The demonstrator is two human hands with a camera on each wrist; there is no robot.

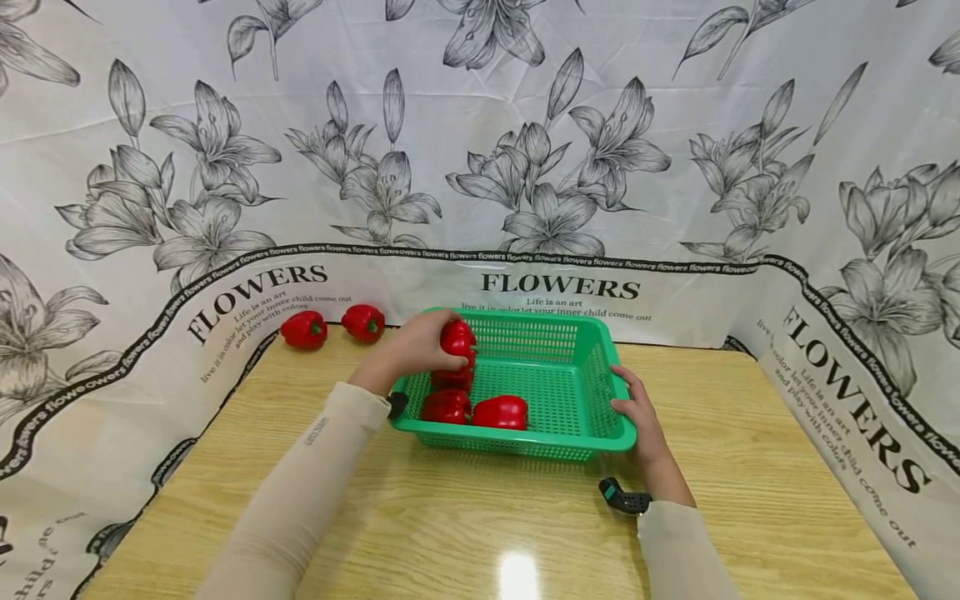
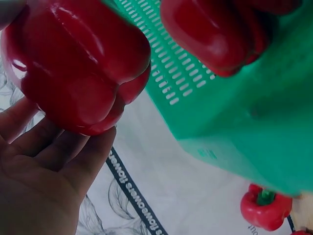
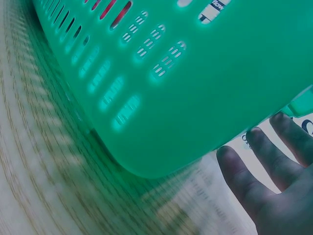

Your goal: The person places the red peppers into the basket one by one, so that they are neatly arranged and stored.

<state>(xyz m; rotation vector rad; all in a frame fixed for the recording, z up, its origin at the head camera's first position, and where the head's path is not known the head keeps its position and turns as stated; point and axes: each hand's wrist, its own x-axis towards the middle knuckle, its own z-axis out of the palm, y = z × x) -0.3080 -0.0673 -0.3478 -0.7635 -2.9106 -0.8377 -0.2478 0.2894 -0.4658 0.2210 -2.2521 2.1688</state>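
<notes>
My left hand [image 1: 420,343] holds a glossy red bell pepper [image 1: 459,337] over the left end of a green plastic basket [image 1: 517,446]. Close up in the left wrist view, the fingers [image 2: 93,152] spread under the pepper's lobed end. Inside the basket, another red pepper [image 1: 452,381] lies beneath the held one, partly hidden. Two more, a left pepper [image 1: 446,407] and a right pepper [image 1: 500,412], sit along the near wall. At the basket's right end my right hand [image 1: 643,425] rests with nearly straight fingers against the rim; its thumb is hidden.
Two red peppers, one at far left [image 1: 303,331] and one beside it [image 1: 363,322], lie on the wooden table [image 1: 480,517] by the backdrop. A white flower-print cloth [image 1: 420,192] stands behind and along both sides.
</notes>
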